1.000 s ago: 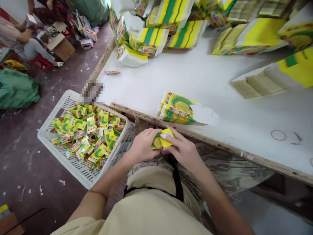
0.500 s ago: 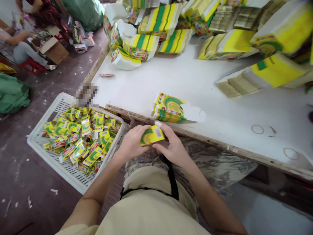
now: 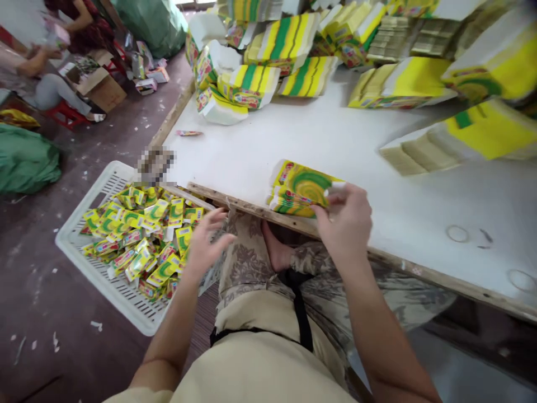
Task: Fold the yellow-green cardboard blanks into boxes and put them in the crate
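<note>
My left hand [image 3: 208, 246] hovers at the right side of the white basket [image 3: 70, 238], its fingers spread and nothing in them. Folded yellow-green boxes [image 3: 163, 270] are heaped inside that basket. On the table edge lies a small stack of flat printed cartons [image 3: 300, 184]. My right hand [image 3: 346, 221] is at the stack's right end, thumb and fingers closed on a flat carton there. The fingers cover that end, so how many cartons they pinch is hidden.
Bundles of flat cartons [image 3: 289, 39] crowd the back of the white table [image 3: 235, 157]. Rubber bands [image 3: 457, 233] lie at the right. Green sacks [image 3: 27, 159] stand on the floor. Two people sit working around an open cardboard box [image 3: 103, 89] at the far left.
The small folded box has left my hands. My left hand has moved left to the basket and opened; my right hand has moved right and up to the carton stack.
</note>
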`<state>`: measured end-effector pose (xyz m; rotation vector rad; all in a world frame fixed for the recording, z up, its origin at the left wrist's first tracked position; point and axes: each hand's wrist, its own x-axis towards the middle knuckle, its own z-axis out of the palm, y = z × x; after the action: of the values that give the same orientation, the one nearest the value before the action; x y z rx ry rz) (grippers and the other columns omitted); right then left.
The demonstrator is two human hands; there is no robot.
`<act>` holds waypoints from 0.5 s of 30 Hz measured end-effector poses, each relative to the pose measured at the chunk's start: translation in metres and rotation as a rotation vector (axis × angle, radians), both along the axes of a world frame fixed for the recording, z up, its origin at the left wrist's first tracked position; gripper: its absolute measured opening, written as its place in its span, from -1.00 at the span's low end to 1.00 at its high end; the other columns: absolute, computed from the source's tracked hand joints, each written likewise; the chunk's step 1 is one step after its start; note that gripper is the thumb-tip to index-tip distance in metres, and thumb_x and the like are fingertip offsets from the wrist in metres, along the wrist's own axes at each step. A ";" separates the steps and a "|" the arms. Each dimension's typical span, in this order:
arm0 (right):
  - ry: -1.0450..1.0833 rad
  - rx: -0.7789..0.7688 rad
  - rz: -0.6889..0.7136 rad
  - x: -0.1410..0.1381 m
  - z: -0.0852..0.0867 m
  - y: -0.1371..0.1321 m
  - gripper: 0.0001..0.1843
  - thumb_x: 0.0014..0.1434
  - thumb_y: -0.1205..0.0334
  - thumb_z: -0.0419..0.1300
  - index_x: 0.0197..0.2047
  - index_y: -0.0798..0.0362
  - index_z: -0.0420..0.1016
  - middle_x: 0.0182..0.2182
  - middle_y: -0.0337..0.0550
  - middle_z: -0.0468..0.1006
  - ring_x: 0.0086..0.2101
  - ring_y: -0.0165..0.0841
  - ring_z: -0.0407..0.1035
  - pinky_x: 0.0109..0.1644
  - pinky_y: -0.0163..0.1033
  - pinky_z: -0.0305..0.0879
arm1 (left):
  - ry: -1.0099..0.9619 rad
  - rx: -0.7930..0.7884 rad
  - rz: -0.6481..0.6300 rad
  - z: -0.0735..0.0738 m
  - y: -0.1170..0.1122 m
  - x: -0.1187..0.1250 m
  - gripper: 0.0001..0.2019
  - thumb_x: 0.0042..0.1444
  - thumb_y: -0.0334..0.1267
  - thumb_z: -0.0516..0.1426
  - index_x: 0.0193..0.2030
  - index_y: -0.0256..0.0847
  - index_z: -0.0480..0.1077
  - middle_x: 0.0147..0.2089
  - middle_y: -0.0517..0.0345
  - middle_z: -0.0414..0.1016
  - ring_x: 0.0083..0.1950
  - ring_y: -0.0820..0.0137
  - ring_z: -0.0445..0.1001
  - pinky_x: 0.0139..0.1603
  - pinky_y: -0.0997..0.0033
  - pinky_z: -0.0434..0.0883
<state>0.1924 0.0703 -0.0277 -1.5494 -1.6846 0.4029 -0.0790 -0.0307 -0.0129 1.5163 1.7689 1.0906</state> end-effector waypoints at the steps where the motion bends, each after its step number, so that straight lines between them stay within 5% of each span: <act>1: 0.096 -0.030 0.024 -0.003 0.004 -0.008 -0.51 0.04 0.24 0.33 0.01 0.01 0.25 -0.27 -0.11 0.46 -0.21 -0.13 0.40 -0.06 0.05 0.32 | -0.132 0.017 -0.129 -0.003 0.006 0.022 -0.23 0.01 0.07 0.29 0.30 -0.11 0.12 0.19 -0.14 0.37 0.20 0.13 0.40 0.12 0.08 0.43; 3: 0.339 -0.150 0.203 -0.013 0.012 -0.028 -0.49 0.04 0.18 0.37 -0.01 -0.05 0.22 -0.30 -0.19 0.43 -0.29 -0.23 0.39 -0.20 -0.09 0.37 | -0.325 0.166 -0.288 -0.006 0.020 0.060 0.09 -0.25 0.22 0.36 0.37 -0.06 -0.03 0.27 -0.21 0.26 0.26 0.03 0.33 0.11 0.05 0.43; 6: 0.744 -0.377 0.586 -0.032 0.020 -0.056 -0.57 0.11 0.10 0.33 -0.04 -0.12 0.21 -0.37 -0.28 0.38 -0.39 -0.34 0.34 -0.35 -0.24 0.36 | -0.550 0.304 -0.350 0.003 0.036 0.095 -0.04 -0.19 0.30 0.29 0.29 -0.03 0.06 0.05 -0.08 0.38 0.04 0.14 0.46 -0.07 0.16 0.47; 8: 0.913 -0.437 0.671 -0.043 0.022 -0.068 -0.59 0.15 0.08 0.30 -0.01 -0.15 0.22 -0.35 -0.28 0.36 -0.36 -0.35 0.33 -0.30 -0.24 0.38 | -0.641 0.360 -0.263 0.014 0.040 0.106 -0.30 -0.03 0.26 0.22 0.16 -0.04 0.17 -0.16 0.08 0.37 -0.18 0.31 0.45 -0.21 0.28 0.45; 11: 0.939 -0.438 0.646 -0.051 0.020 -0.074 -0.62 0.21 0.09 0.25 0.06 -0.15 0.27 -0.25 -0.21 0.37 -0.28 -0.34 0.33 -0.19 -0.19 0.39 | -0.529 0.447 -0.023 0.027 0.039 0.109 -0.58 0.09 0.07 0.23 -0.04 -0.09 0.25 -0.30 0.21 0.25 -0.32 0.46 0.32 -0.25 0.38 0.38; 15: 0.897 -0.470 0.732 -0.051 0.007 -0.070 -0.63 0.25 0.10 0.20 0.10 -0.12 0.29 -0.22 -0.19 0.38 -0.28 -0.32 0.32 -0.17 -0.18 0.38 | -0.449 0.393 0.122 0.027 0.030 0.108 -0.60 0.07 -0.01 0.26 -0.07 -0.11 0.25 -0.29 0.22 0.21 -0.34 0.48 0.24 -0.30 0.41 0.32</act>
<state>0.1418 0.0002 -0.0205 -0.7261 -1.3761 1.6813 0.0290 -0.0003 0.0146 1.2454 1.4024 1.7643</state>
